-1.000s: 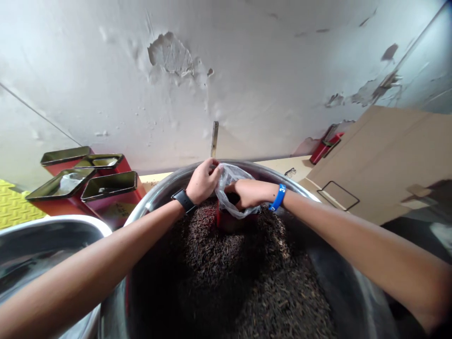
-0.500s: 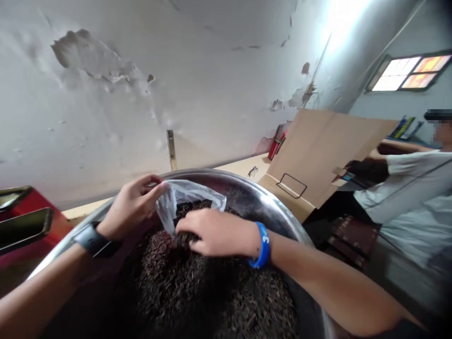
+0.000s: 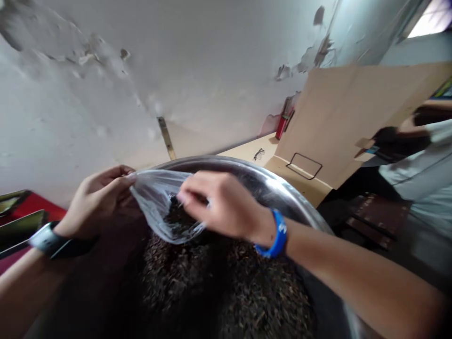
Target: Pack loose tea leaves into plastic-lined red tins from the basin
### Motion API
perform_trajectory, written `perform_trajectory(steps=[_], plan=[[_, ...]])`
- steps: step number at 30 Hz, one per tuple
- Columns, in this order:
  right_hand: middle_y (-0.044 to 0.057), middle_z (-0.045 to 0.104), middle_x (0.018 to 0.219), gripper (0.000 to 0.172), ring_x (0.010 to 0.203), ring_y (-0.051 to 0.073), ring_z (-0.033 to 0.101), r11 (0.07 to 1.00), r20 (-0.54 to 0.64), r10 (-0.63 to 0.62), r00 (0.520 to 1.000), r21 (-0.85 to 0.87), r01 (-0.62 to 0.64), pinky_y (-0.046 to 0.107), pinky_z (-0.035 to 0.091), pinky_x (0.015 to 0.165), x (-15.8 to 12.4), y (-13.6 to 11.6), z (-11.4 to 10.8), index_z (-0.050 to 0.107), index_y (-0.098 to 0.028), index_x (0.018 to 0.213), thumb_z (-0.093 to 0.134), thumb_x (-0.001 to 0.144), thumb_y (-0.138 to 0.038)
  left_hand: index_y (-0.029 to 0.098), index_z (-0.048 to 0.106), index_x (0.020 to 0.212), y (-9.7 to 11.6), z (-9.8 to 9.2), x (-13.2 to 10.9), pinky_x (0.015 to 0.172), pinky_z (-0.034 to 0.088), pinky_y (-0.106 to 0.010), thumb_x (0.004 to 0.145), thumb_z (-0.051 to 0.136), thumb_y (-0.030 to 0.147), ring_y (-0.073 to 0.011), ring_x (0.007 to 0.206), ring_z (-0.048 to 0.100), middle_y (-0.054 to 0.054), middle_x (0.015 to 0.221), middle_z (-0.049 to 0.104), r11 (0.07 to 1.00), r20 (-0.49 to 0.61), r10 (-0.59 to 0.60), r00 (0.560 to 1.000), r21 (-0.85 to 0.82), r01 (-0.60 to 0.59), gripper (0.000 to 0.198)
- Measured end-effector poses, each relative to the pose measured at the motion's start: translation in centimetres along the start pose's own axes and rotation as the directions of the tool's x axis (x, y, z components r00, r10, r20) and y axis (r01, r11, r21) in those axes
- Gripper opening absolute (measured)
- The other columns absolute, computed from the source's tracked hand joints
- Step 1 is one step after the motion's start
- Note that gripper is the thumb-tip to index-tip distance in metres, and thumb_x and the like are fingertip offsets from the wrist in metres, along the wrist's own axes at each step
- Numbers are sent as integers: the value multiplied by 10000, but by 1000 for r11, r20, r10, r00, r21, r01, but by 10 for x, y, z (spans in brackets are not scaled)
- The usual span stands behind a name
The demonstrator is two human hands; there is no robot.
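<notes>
A large steel basin (image 3: pixel 282 193) holds a heap of dark loose tea leaves (image 3: pixel 212 292). Above the heap hangs a clear plastic bag (image 3: pixel 155 207) with some leaves in its bottom. My left hand (image 3: pixel 95 202), a black watch on its wrist, pinches the bag's left rim. My right hand (image 3: pixel 219 205), with a blue wristband, is closed at the bag's mouth, its fingers gripping the right rim and a bunch of leaves.
Red tins (image 3: pixel 17 221) with metal rims stand at the left. A big cardboard sheet (image 3: pixel 346 117) leans at the right on a wooden bench (image 3: pixel 254 150). Another person in a white shirt (image 3: pixel 420 160) is at the far right. A peeling white wall is behind.
The view swung right and closer. My right hand came up out of the leaves to the bag's mouth, and the bag now holds leaves and hangs higher.
</notes>
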State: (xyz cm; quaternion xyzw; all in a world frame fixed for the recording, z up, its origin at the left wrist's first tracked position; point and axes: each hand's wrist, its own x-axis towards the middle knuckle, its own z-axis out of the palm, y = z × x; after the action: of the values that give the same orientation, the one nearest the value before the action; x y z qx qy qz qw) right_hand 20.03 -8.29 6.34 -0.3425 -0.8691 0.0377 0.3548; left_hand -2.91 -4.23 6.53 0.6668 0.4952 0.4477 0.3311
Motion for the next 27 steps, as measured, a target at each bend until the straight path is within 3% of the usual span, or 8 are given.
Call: perform_trajectory(steps=[2,5,9,12,15,18,22,27], plan=[[23,587,744,286,652,95,492,988,-101,153,983,6,-153,250,359,624,6,28,-3,563,-145,816,350,888,-321,167,506,728,-1,3,1,432,273,-132,786,519,245,-26,461,332,52,531,324,986,-43,-22,999,-166,14,98],[34,595,726,364,622,103,495,937,-76,347,935,63,-343,257,354,575,9,61,6,583,-155,838,390,851,-464,154,498,707,-4,8,2,432,264,-149,785,526,200,-26,451,314,57,525,282,957,-86,14,996,-286,-38,95],[35,578,636,466,511,107,498,831,282,438,854,237,-504,254,359,463,7,65,17,599,-156,963,436,787,-555,165,499,758,-9,3,5,482,336,-161,813,520,268,-41,492,388,48,560,375,967,-49,40,998,-248,-51,118],[2,528,515,436,413,107,465,725,438,492,752,273,-633,243,340,381,7,54,16,546,-160,1134,505,780,-410,188,527,956,-12,-10,8,654,450,-218,825,489,397,-104,721,539,-22,843,570,994,168,87,982,-78,-74,250],[-11,511,490,400,387,86,424,579,357,590,725,438,-687,222,329,369,10,51,14,527,-184,1184,478,790,-233,209,345,1280,-18,-16,9,896,428,-345,732,600,424,-229,1108,472,-99,1257,462,972,535,180,825,29,-231,641],[18,560,573,364,459,74,477,303,360,622,696,709,-637,201,394,431,14,57,14,543,-131,1144,457,790,-137,198,199,1370,-28,-2,8,1027,295,-448,614,720,361,-284,1259,318,-133,1379,327,915,677,217,703,110,-388,933],[74,626,741,397,661,102,594,53,389,607,693,850,-524,208,488,618,16,64,17,471,-73,1186,416,793,-56,172,329,1314,-44,28,10,1021,308,-442,656,682,356,-250,1188,421,-139,1294,445,855,549,378,745,102,-508,770],[104,626,961,435,869,146,601,159,342,537,771,857,-491,286,496,779,13,67,13,375,-123,1265,398,830,-104,162,574,1088,-55,39,10,886,432,-360,791,511,294,-183,931,574,-76,1072,619,880,424,302,854,221,-421,332]])
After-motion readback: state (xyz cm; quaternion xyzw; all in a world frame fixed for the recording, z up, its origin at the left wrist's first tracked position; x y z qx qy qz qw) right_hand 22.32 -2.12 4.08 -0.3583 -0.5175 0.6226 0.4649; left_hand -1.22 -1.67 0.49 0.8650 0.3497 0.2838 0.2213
